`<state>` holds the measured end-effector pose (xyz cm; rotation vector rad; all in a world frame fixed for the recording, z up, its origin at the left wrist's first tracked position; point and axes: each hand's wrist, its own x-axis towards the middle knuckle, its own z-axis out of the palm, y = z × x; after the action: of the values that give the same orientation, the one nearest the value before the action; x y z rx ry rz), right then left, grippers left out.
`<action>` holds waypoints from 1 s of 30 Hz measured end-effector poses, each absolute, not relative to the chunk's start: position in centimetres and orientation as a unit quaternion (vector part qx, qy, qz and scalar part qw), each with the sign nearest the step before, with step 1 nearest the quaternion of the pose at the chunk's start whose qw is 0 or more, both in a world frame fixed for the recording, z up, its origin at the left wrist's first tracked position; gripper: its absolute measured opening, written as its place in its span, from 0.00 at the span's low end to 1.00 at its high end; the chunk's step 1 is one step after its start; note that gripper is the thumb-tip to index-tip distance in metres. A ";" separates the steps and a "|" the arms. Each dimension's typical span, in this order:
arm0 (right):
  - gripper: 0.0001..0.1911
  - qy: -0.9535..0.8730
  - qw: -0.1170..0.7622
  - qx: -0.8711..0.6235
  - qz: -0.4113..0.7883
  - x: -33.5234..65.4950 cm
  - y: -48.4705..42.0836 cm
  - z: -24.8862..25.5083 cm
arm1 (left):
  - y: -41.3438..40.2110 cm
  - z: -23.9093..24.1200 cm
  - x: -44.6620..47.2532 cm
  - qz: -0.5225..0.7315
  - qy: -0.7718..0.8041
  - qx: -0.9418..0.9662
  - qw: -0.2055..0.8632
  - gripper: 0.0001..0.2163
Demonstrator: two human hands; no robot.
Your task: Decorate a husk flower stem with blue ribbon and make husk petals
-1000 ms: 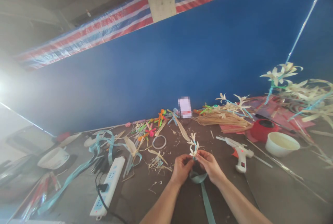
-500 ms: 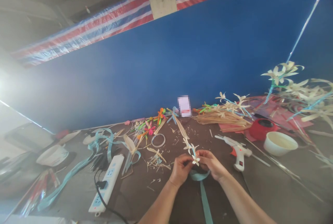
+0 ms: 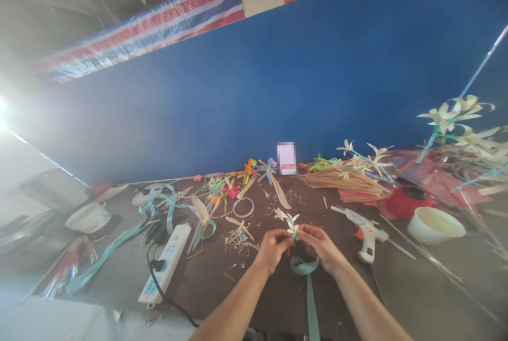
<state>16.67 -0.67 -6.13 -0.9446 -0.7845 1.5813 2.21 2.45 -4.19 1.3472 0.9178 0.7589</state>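
Note:
Between my fingertips is a small spray of artificial flowers (image 3: 292, 223) with pale, husk-like petals. My left hand (image 3: 274, 250) pinches it from the left, fingers curled. From the other side my right hand (image 3: 320, 247) closes thumb and fingers on it, close below the petals. The stem is mostly hidden by the fingers. A teal ribbon (image 3: 313, 301) loops just beneath the hands and runs down toward the table's front edge; whether it is joined to the stem I cannot tell.
A glue gun (image 3: 370, 238) lies right of my hands, near a cream bowl (image 3: 435, 224) and a red object (image 3: 405, 203). On the left are a power strip (image 3: 166, 264), a ring (image 3: 243, 207) and husk scraps (image 3: 240, 235). Finished-looking flowers (image 3: 444, 118) stand at right before a blue panel (image 3: 238, 92).
Both hands have tilted the flower spray, so the near blossom now points up rather than toward me. The hands sit slightly closer in. The whole view has shifted a little.

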 end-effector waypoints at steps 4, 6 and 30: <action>0.13 -0.336 0.542 -0.409 0.652 16.6 -0.7 -6.1 | 2.2 -4.4 3.0 0.368 0.383 0.481 0.698 0.10; 0.14 -0.335 0.545 -0.426 0.640 16.5 -0.7 -6.1 | 2.2 -4.4 3.1 0.376 0.388 0.456 0.708 0.10; 0.16 -0.346 0.556 -0.470 0.592 14.2 -1.7 -5.0 | 0.8 -3.9 2.9 0.428 0.404 0.345 0.731 0.10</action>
<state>14.16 -1.69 -5.03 -1.1090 -0.8169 1.3974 2.88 0.82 -3.86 0.7600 0.8885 0.9427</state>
